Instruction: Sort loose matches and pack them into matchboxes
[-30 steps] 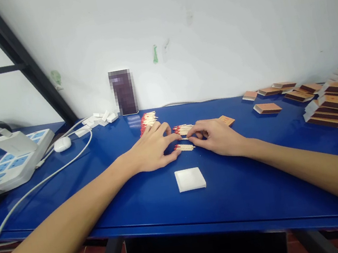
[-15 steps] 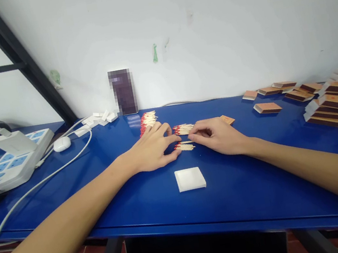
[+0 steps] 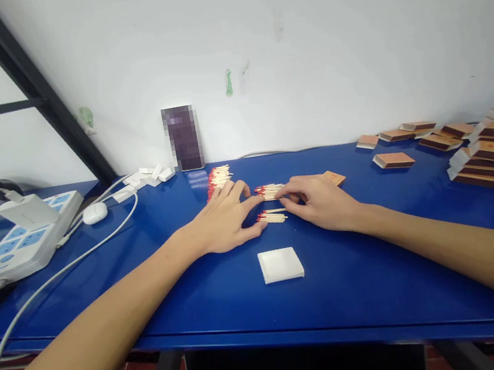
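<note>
My left hand rests over the table with fingers spread. Its index fingertip reaches the red heads of a small bunch of matches, and its thumb touches the heads of a nearer bunch of matches. On the other side, my right hand has its index fingertip at the plain ends of the farther bunch, thumb slightly apart below it; the other fingers are curled. A larger pile of matches lies beyond my left hand, partly hidden by it. Nearer me sits a white matchbox tray.
An orange matchbox piece shows behind my right hand. Several matchboxes are heaped at the right. On the left are a power strip, cables, a white earphone case and small white pieces. A phone leans on the wall.
My right hand's fingertips have moved from the nearer bunch of matches to the farther one. The left hand has stayed nearly in place, its index finger now at the farther bunch's heads.
</note>
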A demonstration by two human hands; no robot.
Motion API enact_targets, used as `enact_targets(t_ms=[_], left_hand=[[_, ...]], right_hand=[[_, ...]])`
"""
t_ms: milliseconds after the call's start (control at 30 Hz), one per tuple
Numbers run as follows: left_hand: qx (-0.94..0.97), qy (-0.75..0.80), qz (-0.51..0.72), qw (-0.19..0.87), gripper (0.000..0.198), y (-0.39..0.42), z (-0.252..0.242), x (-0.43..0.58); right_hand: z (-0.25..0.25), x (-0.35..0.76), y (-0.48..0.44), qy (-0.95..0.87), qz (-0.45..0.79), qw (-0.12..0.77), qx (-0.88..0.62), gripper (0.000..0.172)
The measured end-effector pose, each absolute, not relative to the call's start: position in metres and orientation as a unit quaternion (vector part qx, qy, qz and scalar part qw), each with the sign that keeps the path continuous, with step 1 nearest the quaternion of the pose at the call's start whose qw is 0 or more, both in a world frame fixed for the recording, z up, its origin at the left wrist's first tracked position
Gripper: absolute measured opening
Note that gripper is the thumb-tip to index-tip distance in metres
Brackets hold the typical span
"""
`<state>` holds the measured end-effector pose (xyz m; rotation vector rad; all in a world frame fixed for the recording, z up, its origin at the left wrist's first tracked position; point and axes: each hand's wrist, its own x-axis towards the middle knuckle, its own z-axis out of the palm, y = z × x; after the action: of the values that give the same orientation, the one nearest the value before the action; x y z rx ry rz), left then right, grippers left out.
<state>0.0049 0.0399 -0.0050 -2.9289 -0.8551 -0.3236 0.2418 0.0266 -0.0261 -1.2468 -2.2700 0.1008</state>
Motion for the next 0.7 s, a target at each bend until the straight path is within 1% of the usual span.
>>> enact_targets(t_ms=[233, 533, 700], left_hand=[[-0.955, -0.274, -0.107, 0.038, 0.049, 0.0392, -0.0052, 0.0047], [-0.956, -0.276, -0.092, 0.043, 0.056, 0.0407, -0.0054, 0.0049], [-0.958, -0.267, -0.101, 0.036, 0.052, 0.0405, -0.0048, 0.0051]], right_hand=[[-0.026, 0.2406, 0.0249, -0.845, 0.043, 0.278, -0.454, 0.019], [-0.0257, 0.2411, 0.0266, -0.845, 0.051, 0.266, -0.46, 0.02], [-0.026, 0.2418, 0.0264, -0.842, 0.053, 0.271, -0.463, 0.021]])
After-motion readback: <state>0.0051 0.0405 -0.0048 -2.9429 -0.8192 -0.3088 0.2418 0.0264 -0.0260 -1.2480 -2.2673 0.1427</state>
